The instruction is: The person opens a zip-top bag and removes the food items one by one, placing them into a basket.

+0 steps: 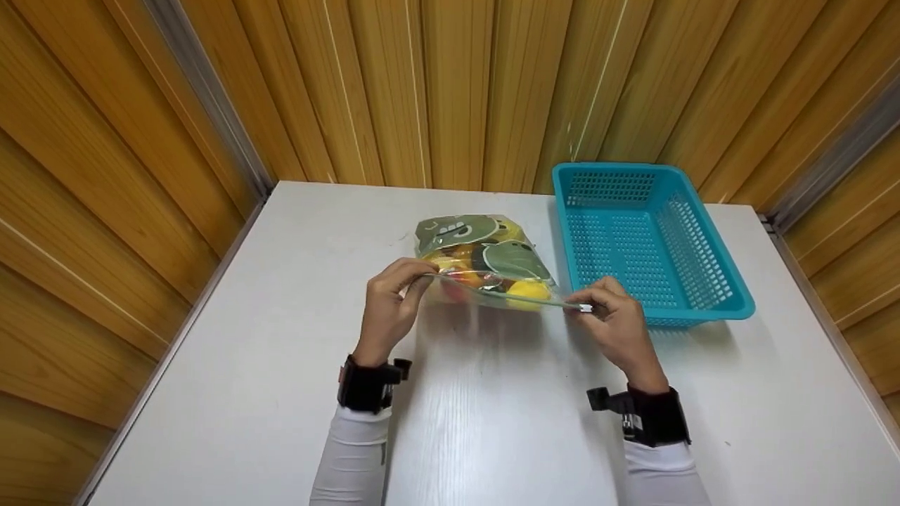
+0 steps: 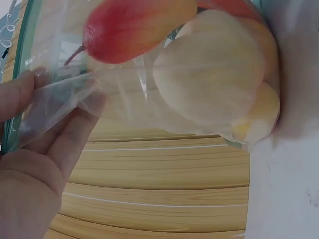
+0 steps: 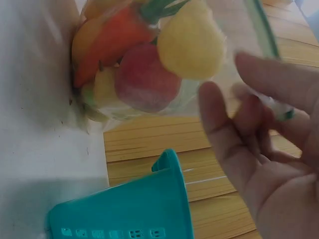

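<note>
A clear zip bag point(image 1: 517, 260) with green printed shapes stands mid-table, its zip edge toward me. Pinching the left end of that edge is my left hand point(image 1: 391, 302); its thumb is in front in the left wrist view. My right hand point(image 1: 619, 327) holds the right end, beside a small white slider point(image 1: 586, 308). Through the plastic show a red-yellow fruit point(image 2: 134, 30) with a stem and a pale round fruit point(image 2: 209, 69). The right wrist view shows a yellow pear point(image 3: 192, 42), a dark red round fruit point(image 3: 147, 79) and an orange-red vegetable point(image 3: 112, 47) with a green top.
A turquoise perforated basket point(image 1: 731, 281) stands right of the bag, close to my right hand, with nothing visible inside. The white table point(image 1: 281, 281) meets wood-panelled walls point(image 1: 450, 91) at the back and sides.
</note>
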Motion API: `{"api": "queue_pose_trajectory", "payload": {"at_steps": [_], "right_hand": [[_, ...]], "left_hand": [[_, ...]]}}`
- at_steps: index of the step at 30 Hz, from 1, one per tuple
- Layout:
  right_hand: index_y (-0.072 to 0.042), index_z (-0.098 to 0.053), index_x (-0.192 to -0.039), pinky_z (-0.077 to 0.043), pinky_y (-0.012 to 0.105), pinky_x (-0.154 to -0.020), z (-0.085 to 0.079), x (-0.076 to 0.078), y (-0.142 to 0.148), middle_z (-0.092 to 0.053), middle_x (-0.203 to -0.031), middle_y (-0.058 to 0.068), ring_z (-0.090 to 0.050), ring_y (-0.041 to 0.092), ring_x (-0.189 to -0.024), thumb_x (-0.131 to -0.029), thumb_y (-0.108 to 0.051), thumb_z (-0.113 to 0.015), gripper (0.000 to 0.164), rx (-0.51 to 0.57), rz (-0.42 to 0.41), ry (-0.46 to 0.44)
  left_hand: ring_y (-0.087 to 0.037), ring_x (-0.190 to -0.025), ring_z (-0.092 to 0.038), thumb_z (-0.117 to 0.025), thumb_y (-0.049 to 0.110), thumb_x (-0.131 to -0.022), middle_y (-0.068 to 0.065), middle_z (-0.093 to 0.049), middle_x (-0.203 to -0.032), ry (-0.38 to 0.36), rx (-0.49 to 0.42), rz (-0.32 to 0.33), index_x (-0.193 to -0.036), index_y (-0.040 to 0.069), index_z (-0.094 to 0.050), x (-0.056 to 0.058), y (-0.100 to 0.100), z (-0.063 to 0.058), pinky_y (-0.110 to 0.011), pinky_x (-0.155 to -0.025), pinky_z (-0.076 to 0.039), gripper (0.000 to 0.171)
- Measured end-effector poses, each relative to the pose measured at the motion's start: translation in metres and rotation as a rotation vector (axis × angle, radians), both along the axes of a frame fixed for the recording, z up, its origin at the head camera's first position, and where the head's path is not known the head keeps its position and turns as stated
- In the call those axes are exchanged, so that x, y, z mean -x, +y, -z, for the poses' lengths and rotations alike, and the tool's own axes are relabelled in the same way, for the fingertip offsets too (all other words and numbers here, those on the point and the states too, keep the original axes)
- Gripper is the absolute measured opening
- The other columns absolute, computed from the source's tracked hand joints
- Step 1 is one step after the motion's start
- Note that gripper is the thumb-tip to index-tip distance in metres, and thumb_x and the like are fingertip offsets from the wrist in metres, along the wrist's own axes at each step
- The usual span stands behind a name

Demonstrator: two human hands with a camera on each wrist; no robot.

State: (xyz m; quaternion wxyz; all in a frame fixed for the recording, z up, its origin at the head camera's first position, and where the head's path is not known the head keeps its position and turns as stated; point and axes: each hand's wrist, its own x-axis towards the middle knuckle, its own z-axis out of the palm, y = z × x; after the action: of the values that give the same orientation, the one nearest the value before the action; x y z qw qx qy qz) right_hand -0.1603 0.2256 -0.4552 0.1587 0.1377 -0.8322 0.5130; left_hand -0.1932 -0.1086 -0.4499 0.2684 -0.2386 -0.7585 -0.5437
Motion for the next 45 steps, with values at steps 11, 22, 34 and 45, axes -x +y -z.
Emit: {"api": "queue_pose_trajectory", "payload": {"at_steps": [11,22,34,45], "right_hand": [[0.009,-0.062,-0.100,-0.055,0.016,-0.106,0.003,-0.001,-0.003,-0.077,-0.140,-0.010,-0.068,0.005,-0.136,-0.100,0.020,-0.058,0.012,0.334,-0.352,0.159],[0.004,-0.064,-0.107,-0.051,0.019,-0.117,0.001,-0.002,-0.017,-0.084,-0.125,-0.006,-0.063,0.006,-0.143,-0.093,0.028,-0.056,0.028,0.176,-0.514,0.234],[0.001,-0.074,-0.111,-0.052,0.011,-0.103,0.011,0.003,-0.024,-0.082,-0.120,0.015,-0.073,0.005,-0.122,-0.102,0.011,-0.062,0.018,-0.021,-0.163,0.127],[0.019,-0.073,-0.110,-0.063,0.018,-0.090,0.017,0.005,-0.016,-0.084,-0.115,-0.010,-0.078,0.003,-0.107,-0.100,0.013,-0.067,0.013,0.432,-0.249,0.061]], "left_hand": [[-0.003,-0.100,-0.071,-0.067,-0.006,-0.103,-0.026,-0.076,-0.107,-0.012,-0.164,0.034,-0.108,-0.009,-0.076,-0.004,0.000,-0.004,-0.016,-0.087,-0.058,0.011],[-0.014,-0.089,-0.072,-0.068,-0.006,-0.102,-0.020,-0.074,-0.098,0.000,-0.100,-0.039,-0.104,-0.008,-0.074,-0.004,0.001,-0.006,-0.020,-0.086,-0.062,0.006],[-0.030,-0.095,-0.079,-0.072,0.000,-0.102,-0.017,-0.078,-0.099,-0.022,0.029,-0.110,-0.101,-0.004,-0.076,-0.004,-0.005,-0.006,-0.037,-0.091,-0.066,0.006],[-0.022,-0.083,-0.067,-0.077,-0.002,-0.095,-0.014,-0.073,-0.093,-0.192,0.135,-0.248,-0.090,-0.002,-0.076,-0.003,-0.010,-0.006,-0.024,-0.071,-0.049,0.005]]}}
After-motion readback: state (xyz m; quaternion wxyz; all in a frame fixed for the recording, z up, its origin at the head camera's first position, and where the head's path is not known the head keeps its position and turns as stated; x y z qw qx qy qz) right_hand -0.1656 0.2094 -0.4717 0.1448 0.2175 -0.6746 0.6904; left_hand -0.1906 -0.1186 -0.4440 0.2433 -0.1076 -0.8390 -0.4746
